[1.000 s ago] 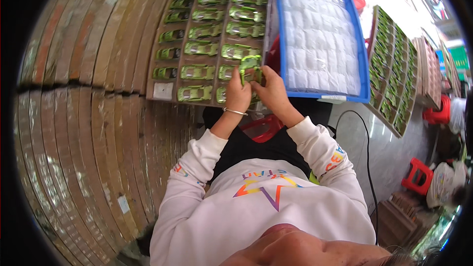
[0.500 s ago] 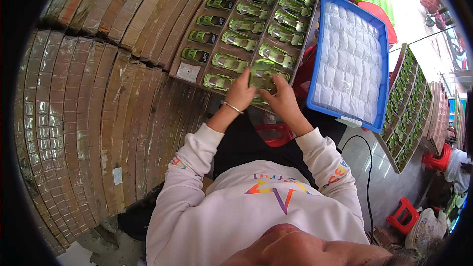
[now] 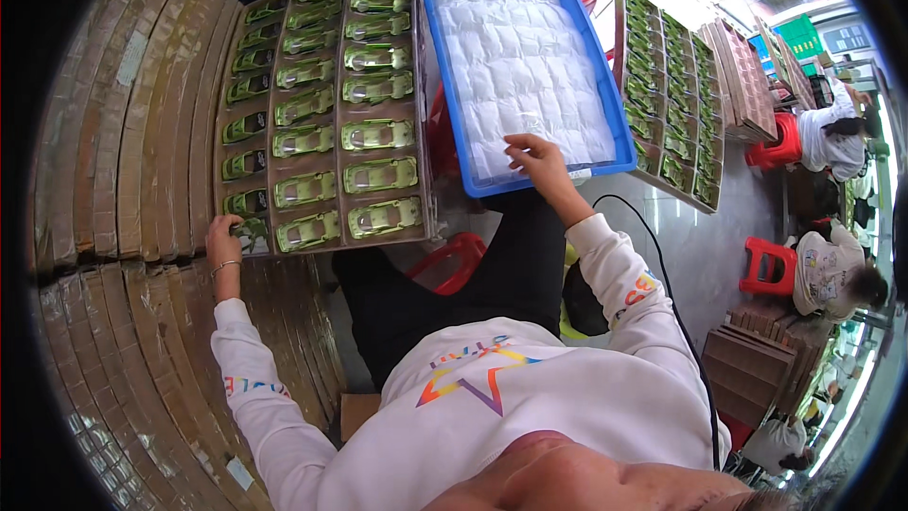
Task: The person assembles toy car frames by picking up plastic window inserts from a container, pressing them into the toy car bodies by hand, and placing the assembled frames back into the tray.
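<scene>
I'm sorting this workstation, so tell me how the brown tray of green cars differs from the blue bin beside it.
The brown tray is flat cardboard with rows of green toy cars; the blue bin is deeper plastic holding small clear bags. The left hand touches the tray's corner; the right hand reaches into the bin. Both are rectangular.

Stacked cardboard point(image 3: 123, 180) bears the toy-car tray point(image 3: 326, 114).

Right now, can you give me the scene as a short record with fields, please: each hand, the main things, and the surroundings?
left hand: left hand at the lower left corner of the brown tray, on a green toy car
right hand: right hand reaching into the blue crate, on the white packets
tray content: rows of green toy cars
surroundings: stacked cardboard to the left; red stools and other people to the right
</scene>
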The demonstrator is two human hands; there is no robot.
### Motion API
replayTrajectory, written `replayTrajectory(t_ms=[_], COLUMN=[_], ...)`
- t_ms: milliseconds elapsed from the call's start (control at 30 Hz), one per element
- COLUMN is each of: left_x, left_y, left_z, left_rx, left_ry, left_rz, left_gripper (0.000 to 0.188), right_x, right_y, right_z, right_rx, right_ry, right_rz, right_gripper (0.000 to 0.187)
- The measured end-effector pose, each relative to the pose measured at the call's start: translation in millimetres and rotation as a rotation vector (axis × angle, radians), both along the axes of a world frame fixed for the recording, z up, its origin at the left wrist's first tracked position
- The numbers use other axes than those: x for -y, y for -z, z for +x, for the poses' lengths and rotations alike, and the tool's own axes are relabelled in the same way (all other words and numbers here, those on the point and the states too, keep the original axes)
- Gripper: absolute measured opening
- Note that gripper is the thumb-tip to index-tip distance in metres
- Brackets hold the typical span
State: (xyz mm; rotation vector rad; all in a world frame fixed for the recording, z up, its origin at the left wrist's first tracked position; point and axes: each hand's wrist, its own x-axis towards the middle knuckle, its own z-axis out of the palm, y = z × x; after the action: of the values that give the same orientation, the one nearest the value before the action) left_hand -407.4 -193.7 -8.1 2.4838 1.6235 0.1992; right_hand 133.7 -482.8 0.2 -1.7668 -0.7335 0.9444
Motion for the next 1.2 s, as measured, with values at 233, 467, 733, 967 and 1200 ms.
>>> replayTrajectory(t_ms=[233, 467, 733, 967, 1200], left_x=[1, 11, -18, -52, -29], left_y=[27, -1, 6, -2, -34], left_z=[-9, 17, 23, 16, 31], left_rx=[-0.189, 0.047, -0.064, -0.211, -0.248], left_ry=[0.209, 0.119, 0.171, 0.421, 0.352], left_rz=[0.221, 0.065, 0.125, 0.051, 0.119], left_gripper=[0.019, 0.030, 0.049, 0.051, 0.047], right_x=[-14, -24, -23, -29, -22], right_y=[34, 31, 30, 25, 20], right_z=[54, 76, 74, 68, 71], right_rx=[0.580, 0.833, 0.796, 0.788, 0.752], right_ry=[0.054, 0.009, -0.076, -0.111, -0.112], right_rz=[0.060, -0.191, -0.271, -0.262, -0.267], right_gripper=[0.029, 0.045, 0.044, 0.047, 0.036])
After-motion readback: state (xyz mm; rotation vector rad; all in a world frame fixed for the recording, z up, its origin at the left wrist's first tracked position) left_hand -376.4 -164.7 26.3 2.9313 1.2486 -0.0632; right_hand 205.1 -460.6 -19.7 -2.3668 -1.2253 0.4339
